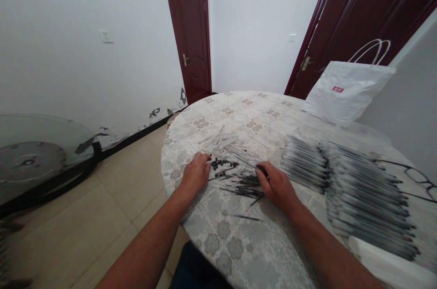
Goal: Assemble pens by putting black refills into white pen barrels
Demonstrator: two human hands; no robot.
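Note:
My right hand (276,184) is closed with thumb and fingertips round a slim greyish pen (248,163), which points away to the left. My left hand (197,171) has its fingers curled together beside a cluster of small black caps (218,163); whatever they pinch is too small to make out. Beyond the caps lies a loose heap of white pen barrels (220,141). Thin black pen refills (244,187) are scattered between my hands, partly beneath the right one. A single refill (247,217) lies closer to me.
Rows of grey pens (368,198) cover the right side of the round table (211,234) with its patterned cloth. Eyeglasses (414,175) rest past them. A white paper bag (348,91) stands at the back right. Left, a glass disc (44,134) sits low by the wall.

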